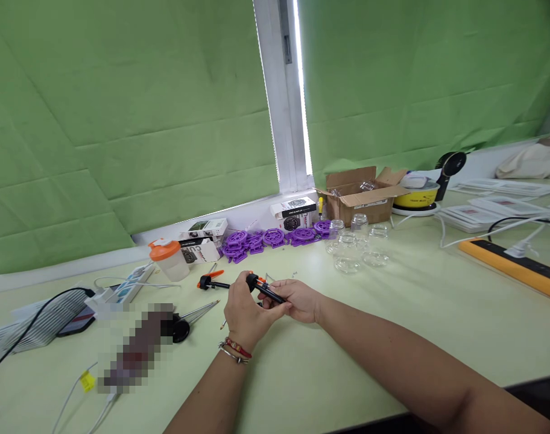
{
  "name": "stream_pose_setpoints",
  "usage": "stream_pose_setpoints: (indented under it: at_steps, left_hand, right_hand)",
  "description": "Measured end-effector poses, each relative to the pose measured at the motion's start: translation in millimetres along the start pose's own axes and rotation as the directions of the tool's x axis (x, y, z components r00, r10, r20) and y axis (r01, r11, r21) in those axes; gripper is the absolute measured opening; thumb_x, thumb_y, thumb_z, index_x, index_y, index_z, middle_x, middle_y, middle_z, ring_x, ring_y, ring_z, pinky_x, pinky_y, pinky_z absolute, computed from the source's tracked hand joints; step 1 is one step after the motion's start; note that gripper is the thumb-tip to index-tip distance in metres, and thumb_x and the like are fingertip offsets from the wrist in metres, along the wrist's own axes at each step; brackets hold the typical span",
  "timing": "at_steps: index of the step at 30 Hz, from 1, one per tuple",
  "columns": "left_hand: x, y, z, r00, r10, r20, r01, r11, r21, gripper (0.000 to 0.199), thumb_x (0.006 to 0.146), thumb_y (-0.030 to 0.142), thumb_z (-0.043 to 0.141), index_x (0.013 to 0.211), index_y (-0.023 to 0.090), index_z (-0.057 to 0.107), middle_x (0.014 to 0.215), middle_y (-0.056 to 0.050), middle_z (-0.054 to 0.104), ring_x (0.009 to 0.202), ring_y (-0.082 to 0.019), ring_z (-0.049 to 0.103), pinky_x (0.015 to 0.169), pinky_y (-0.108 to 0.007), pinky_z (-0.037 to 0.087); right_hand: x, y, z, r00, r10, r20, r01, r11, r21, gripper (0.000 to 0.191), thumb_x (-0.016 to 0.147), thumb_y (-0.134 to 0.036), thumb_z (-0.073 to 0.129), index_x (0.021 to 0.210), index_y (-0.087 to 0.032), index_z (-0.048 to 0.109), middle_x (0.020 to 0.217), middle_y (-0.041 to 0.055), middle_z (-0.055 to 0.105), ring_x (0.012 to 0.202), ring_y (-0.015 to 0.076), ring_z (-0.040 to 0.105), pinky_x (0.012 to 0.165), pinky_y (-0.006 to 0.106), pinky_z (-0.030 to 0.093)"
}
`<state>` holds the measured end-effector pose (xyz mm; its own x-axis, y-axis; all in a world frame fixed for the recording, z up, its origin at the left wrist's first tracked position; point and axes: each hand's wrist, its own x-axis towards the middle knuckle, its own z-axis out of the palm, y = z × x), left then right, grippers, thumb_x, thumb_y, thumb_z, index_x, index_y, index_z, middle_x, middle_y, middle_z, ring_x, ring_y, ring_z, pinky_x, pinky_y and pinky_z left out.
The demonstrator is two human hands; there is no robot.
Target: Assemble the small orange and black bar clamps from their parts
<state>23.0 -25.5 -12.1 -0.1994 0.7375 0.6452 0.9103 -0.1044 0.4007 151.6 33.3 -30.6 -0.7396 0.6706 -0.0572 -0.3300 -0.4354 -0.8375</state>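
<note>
Near the middle of the table, my left hand (248,310), with a red bracelet and a metal bangle at the wrist, is closed on a black rod-shaped tool (271,293) with a round black head and an orange part. My right hand (300,300) holds the same tool from the right, its fingers closed near the shaft. Just left of my left hand lies a second black tool (207,282) with an orange handle. Thin metal rods (200,311) with a round black piece (181,331) rest further left.
Purple wheel-shaped parts (274,237) line the back, beside small boxes (293,211). Clear glass jars (347,247) stand before an open cardboard box (365,205). An orange-lidded cup (170,260) and a white power strip (134,283) are left; an orange-black power strip (514,265) lies right.
</note>
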Motion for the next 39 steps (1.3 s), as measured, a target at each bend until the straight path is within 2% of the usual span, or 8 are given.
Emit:
stream_pose_setpoints:
  at_steps: [5, 7, 9, 12, 17, 21, 29, 39]
  left_hand:
    - [3.2, -4.0, -1.7, 1.000, 0.012, -0.022, -0.012, 1.000, -0.015, 0.091, 0.045, 0.062, 0.069, 0.119, 0.020, 0.037, 0.105, -0.009, 0.058, 0.099, -0.029, 0.056, 0.077, -0.041, 0.047]
    - [4.2, -4.8, -1.8, 0.999, 0.003, -0.031, -0.004, 1.000, -0.013, 0.091, 0.045, 0.062, 0.069, 0.118, 0.020, 0.037, 0.105, -0.009, 0.058, 0.099, -0.029, 0.056, 0.077, -0.041, 0.047]
    - [4.8, -4.3, -2.0, 1.000, -0.003, -0.019, 0.003, 1.000, -0.009, 0.090, 0.044, 0.061, 0.069, 0.118, 0.021, 0.038, 0.105, -0.009, 0.058, 0.099, -0.030, 0.056, 0.077, -0.041, 0.047]
    - [5.0, -1.8, -3.0, 1.000, -0.001, 0.017, 0.001, 1.000, -0.009, 0.087, 0.044, 0.059, 0.070, 0.116, 0.021, 0.038, 0.104, -0.008, 0.059, 0.099, -0.029, 0.057, 0.075, -0.040, 0.047]
    - [5.5, 0.6, -4.8, 0.999, -0.006, 0.049, 0.007, 1.000, -0.016, 0.084, 0.044, 0.056, 0.070, 0.115, 0.023, 0.039, 0.101, -0.007, 0.059, 0.098, -0.029, 0.057, 0.074, -0.040, 0.047]
    - [5.8, -1.4, -3.0, 0.999, 0.016, 0.044, -0.016, 1.000, -0.017, 0.084, 0.045, 0.056, 0.070, 0.114, 0.021, 0.039, 0.103, -0.007, 0.058, 0.098, -0.029, 0.057, 0.077, -0.040, 0.047]
    - [3.7, -2.9, -1.7, 0.995, 0.046, 0.088, -0.048, 0.998, 0.027, 0.083, 0.045, 0.060, 0.067, 0.113, 0.022, 0.039, 0.099, -0.006, 0.059, 0.092, -0.026, 0.059, 0.073, -0.039, 0.048]
    - [2.7, -1.9, -2.4, 0.994, 0.052, 0.098, -0.058, 0.996, 0.063, 0.079, 0.047, 0.061, 0.066, 0.110, 0.021, 0.039, 0.098, -0.006, 0.059, 0.089, -0.026, 0.059, 0.068, -0.036, 0.047]
  right_hand:
    - [3.8, -19.0, -21.0, 0.972, -0.120, -0.200, 0.078, 0.975, -0.208, 0.023, 0.076, -0.033, 0.059, 0.081, -0.010, 0.063, 0.069, 0.0071, 0.065, 0.055, 0.0107, 0.054, 0.055, 0.024, 0.040]
    - [4.9, -28.7, -40.3, 0.892, -0.249, -0.377, 0.126, 0.939, -0.321, 0.019, 0.077, -0.031, 0.057, 0.081, -0.013, 0.060, 0.072, 0.0056, 0.064, 0.054, 0.0089, 0.051, 0.050, 0.022, 0.036]
    - [5.8, -34.4, -61.3, 0.787, -0.345, -0.512, 0.061, 0.869, -0.492, 0.015, 0.076, -0.026, 0.056, 0.084, -0.013, 0.060, 0.074, 0.0048, 0.064, 0.053, 0.0081, 0.048, 0.051, 0.022, 0.036]
    - [7.4, -32.6, -85.4, 0.713, -0.482, -0.510, -0.099, 0.650, -0.753, 0.017, 0.073, -0.021, 0.055, 0.087, -0.014, 0.063, 0.083, 0.0065, 0.064, 0.065, 0.0117, 0.053, 0.061, 0.024, 0.039]
    - [10.9, -22.2, -93.4, 0.780, -0.525, -0.341, -0.221, 0.279, -0.935, 0.024, 0.079, -0.018, 0.049, 0.097, -0.016, 0.065, 0.099, 0.0081, 0.063, 0.084, 0.0159, 0.056, 0.076, 0.026, 0.039]
    - [13.0, -22.2, -90.7, 0.817, -0.492, -0.302, -0.288, 0.105, -0.952, 0.028, 0.081, -0.017, 0.048, 0.104, -0.017, 0.064, 0.107, 0.0096, 0.058, 0.089, 0.0171, 0.056, 0.079, 0.026, 0.038]
    - [15.3, -25.4, -91.6, 0.835, -0.473, -0.282, -0.315, 0.010, -0.949, 0.024, 0.081, -0.018, 0.048, 0.093, -0.019, 0.069, 0.099, 0.0087, 0.059, 0.088, 0.0178, 0.056, 0.075, 0.026, 0.036]
    - [16.6, -27.8, -95.0, 0.829, -0.490, -0.269, -0.298, 0.020, -0.954, 0.017, 0.078, -0.017, 0.052, 0.080, -0.017, 0.069, 0.092, 0.0062, 0.061, 0.082, 0.0144, 0.054, 0.073, 0.023, 0.036]
